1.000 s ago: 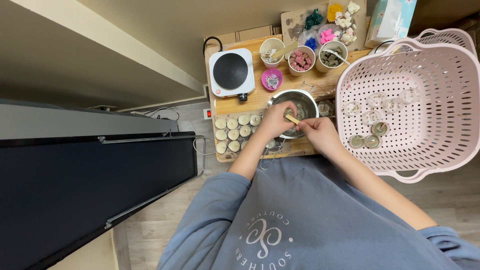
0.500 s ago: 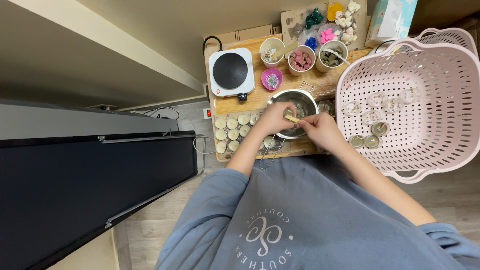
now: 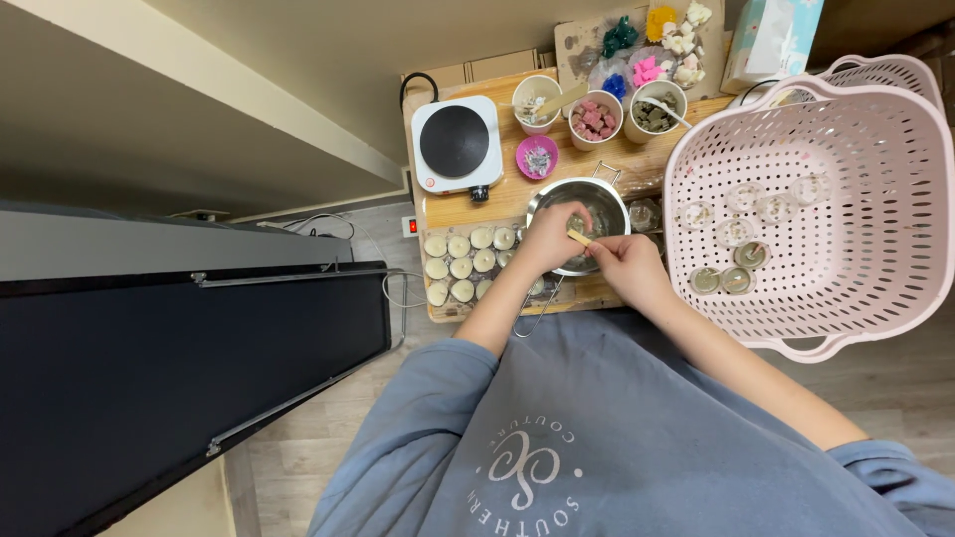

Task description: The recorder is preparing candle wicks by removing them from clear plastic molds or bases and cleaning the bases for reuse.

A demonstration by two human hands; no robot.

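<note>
My left hand reaches over the rim of a steel pot on the wooden table and grips a small clear cup held over it. My right hand is just to the right, pinching a short wooden stick whose tip points into that cup. What the cup holds is hidden by my fingers. A block of several white tealight candles lies just left of my left wrist.
A white single-burner hot plate stands at the table's back left. Cups of pink and grey wax chunks, a small magenta dish and coloured wax shapes line the back. A pink perforated basket holding several glass cups sits right.
Both hands stay over the pot; my right hand has shifted slightly left, toward the cup, with the stick. The view has drifted a little.
</note>
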